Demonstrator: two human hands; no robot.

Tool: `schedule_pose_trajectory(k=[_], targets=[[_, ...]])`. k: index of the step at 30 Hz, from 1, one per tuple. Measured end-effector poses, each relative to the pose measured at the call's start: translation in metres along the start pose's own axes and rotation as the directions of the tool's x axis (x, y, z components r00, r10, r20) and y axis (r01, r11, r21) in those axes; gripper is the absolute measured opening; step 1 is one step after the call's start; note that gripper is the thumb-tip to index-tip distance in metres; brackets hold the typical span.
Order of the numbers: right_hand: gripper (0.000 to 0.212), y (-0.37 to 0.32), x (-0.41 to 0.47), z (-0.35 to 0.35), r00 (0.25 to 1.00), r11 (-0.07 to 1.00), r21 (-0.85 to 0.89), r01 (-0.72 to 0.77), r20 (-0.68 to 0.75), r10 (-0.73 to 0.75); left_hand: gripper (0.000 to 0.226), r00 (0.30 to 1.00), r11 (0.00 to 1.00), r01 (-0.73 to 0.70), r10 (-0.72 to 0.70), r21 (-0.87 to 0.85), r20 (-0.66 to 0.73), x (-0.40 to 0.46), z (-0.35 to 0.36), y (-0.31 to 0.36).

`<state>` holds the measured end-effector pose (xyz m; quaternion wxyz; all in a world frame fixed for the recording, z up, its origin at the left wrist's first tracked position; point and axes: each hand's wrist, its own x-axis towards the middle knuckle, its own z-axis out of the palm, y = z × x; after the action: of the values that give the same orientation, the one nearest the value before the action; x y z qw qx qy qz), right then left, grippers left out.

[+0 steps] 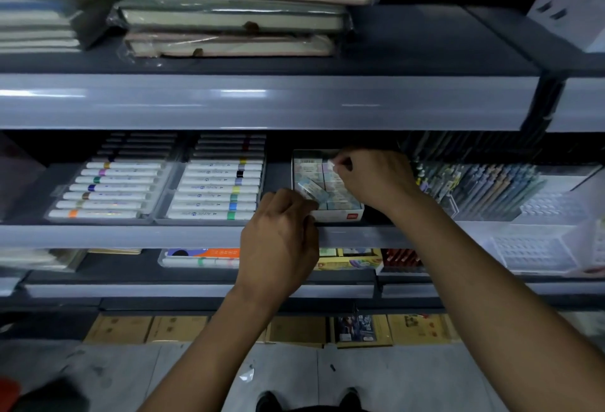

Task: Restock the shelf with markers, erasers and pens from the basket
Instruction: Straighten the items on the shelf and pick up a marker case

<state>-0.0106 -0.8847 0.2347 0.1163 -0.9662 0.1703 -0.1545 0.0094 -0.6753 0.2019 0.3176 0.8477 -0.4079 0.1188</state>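
Dim overall; glare on shelf edge [244, 97]; blurred, bowed corners.

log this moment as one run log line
stage: stocking erasers | left hand: pinches tilted eraser at box front | right hand: pinches eraser at eraser box back | marker trays: untouched

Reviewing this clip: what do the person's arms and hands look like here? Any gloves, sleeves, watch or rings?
Both arms are bare from the bottom edge of the frame up to the hands; no sleeves show. The left hand and right hand wear no gloves. No watch, band or ring shows on either wrist or on the fingers in view. Two dark shoe tips show at the bottom edge.
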Motion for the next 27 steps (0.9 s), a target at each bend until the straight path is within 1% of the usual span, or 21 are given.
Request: schedule_pose_trajectory(k=[3,5,9,11,14,16,18,21,25,27], targets=[[0.018,-0.002,0.001,-0.002,0.999,0.999,-0.029,0.035,0.035,-0.034,0.028,1.000,1.000,0.005,-0.005,-0.002,0.002,0.000,-0.001,0.001],[0.020,-0.004,0.002,-0.002,0.999,0.999,-0.034,0.033,0.043,-0.032,0.028,1.000,1.000,0.007,-0.007,-0.006,0.005,-0.001,-0.001,0.001],[0.024,-0.007,0.004,-0.002,0.999,0.997,-0.062,-0.043,-0.005,0.042,0.028,1.000,1.000,0.017,-0.017,-0.005,0.010,-0.001,-0.002,0.002],[0.023,-0.009,0.005,-0.002,0.998,0.996,-0.071,-0.062,0.000,0.062,0.027,1.000,1.000,0.024,-0.024,-0.007,0.010,-0.002,-0.002,0.003],[0.023,-0.008,0.007,-0.003,0.995,0.996,-0.042,-0.075,0.066,0.078,0.027,1.000,1.000,0.026,-0.026,-0.007,0.011,-0.001,-0.002,0.003],[0.025,-0.006,0.008,-0.005,0.988,0.997,0.011,-0.074,0.135,0.072,0.026,1.000,1.000,0.028,-0.028,-0.006,0.011,-0.001,-0.002,0.003],[0.025,-0.005,0.007,-0.006,0.985,0.996,0.060,-0.068,0.164,0.057,0.026,1.000,1.000,0.028,-0.028,-0.006,0.009,-0.001,-0.002,0.003],[0.026,-0.006,0.006,-0.004,0.991,0.998,0.053,-0.040,0.130,0.033,0.025,1.000,1.000,0.030,-0.029,-0.009,0.010,-0.001,-0.002,0.003],[0.032,-0.011,0.007,0.002,0.997,0.997,-0.067,0.042,0.063,-0.038,0.025,1.000,0.999,0.029,-0.029,-0.014,0.007,0.000,-0.003,0.004],[0.031,-0.010,0.009,0.006,0.999,0.994,-0.102,0.029,0.034,-0.026,0.025,1.000,1.000,0.026,-0.026,-0.012,0.006,0.000,-0.003,0.004]])
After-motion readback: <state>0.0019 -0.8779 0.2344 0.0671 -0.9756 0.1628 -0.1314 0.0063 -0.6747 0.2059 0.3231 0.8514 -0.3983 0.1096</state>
